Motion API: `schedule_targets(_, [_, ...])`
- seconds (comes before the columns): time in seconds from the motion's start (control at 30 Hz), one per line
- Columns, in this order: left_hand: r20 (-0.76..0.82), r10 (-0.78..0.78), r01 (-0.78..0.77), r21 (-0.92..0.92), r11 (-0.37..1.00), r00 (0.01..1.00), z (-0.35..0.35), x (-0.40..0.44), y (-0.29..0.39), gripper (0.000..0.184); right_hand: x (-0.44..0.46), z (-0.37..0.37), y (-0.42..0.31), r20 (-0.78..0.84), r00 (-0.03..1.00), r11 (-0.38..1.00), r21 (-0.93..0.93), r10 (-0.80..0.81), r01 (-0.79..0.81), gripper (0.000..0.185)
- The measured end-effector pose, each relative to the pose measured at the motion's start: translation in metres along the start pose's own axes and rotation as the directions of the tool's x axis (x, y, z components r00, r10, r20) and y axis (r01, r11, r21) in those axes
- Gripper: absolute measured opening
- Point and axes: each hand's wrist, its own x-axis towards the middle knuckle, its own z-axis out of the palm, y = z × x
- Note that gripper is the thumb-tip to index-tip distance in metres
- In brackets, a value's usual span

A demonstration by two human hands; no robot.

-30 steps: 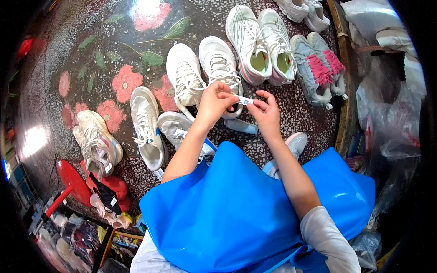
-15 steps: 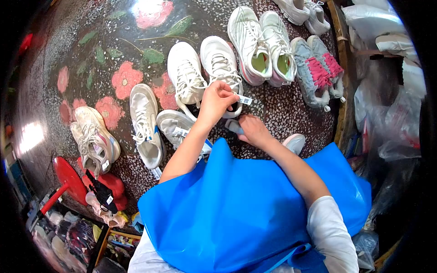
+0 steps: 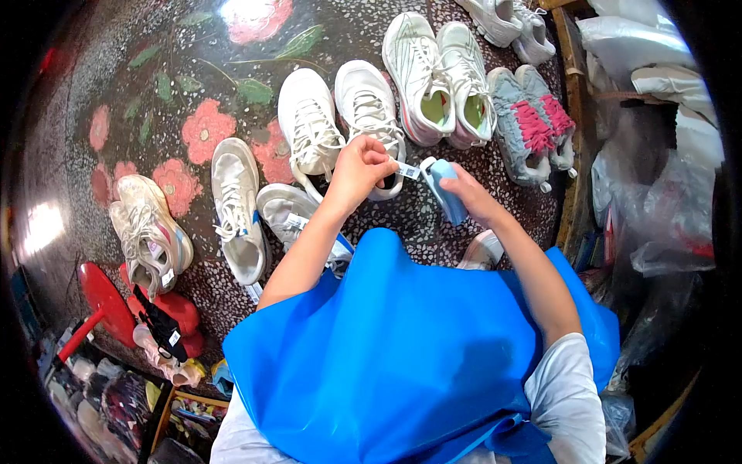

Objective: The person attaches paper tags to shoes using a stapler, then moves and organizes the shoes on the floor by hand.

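Observation:
Between the thumb and fingers of my left hand (image 3: 360, 172) is a small white label (image 3: 407, 171) with a printed code. My right hand (image 3: 469, 193) grips a light-blue and white handheld device (image 3: 443, 190), its white end close beside the label. Behind my left hand stands a pair of white lace-up sneakers (image 3: 309, 116); the wrist hides part of them. To the left, a greyish-white shoe (image 3: 286, 207) with its own label lies by my left forearm. A blue apron (image 3: 371, 340) covers my lap.
More shoes stand on the speckled floor (image 3: 154, 93): a worn white pair (image 3: 151, 232) at left, green-lined sneakers (image 3: 433, 85), and a grey pair with pink laces (image 3: 525, 124). A red dustpan-like object (image 3: 106, 303) is lower left. Plastic bags (image 3: 672, 201) lie beyond the wooden edge (image 3: 576, 131).
My right hand has lifted the blue device from the floor to beside the label. My left hand still holds the label. The view has shifted slightly.

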Motion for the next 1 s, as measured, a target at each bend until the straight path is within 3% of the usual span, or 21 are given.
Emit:
schedule_targets(0.23, [-0.015,0.017,-0.017,0.009,1.0,1.0,0.001,-0.002,0.002,0.024,-0.001,0.008,-0.025,0.133,0.989,0.976,-0.195,-0.067,0.092,0.065])
schedule_targets(0.3, [-0.015,0.022,-0.022,0.01,1.0,1.0,0.001,-0.004,0.004,0.024,-0.005,0.01,-0.035,0.111,0.982,0.886,-0.425,-0.152,0.186,0.065])
schedule_targets(0.4, [-0.014,0.039,-0.039,0.012,0.999,0.999,0.002,-0.004,0.001,0.024,-0.005,0.013,-0.036,0.068,0.981,0.811,-0.554,-0.18,0.187,0.064])
schedule_targets(0.67, [-0.018,0.074,-0.074,0.014,0.997,0.997,0.002,-0.003,-0.004,0.023,-0.002,0.029,-0.042,0.055,0.958,0.676,-0.698,-0.281,0.238,0.06])
schedule_targets(0.73, [-0.029,0.091,-0.092,-0.016,0.996,0.995,0.003,-0.003,-0.005,0.023,-0.002,0.029,-0.04,0.064,0.931,0.562,-0.782,-0.36,0.271,0.06])
schedule_targets(1.0, [-0.041,0.076,-0.075,0.015,0.997,0.996,0.004,-0.004,-0.001,0.023,-0.002,0.032,-0.041,0.076,0.909,0.522,-0.798,-0.409,0.301,0.056])
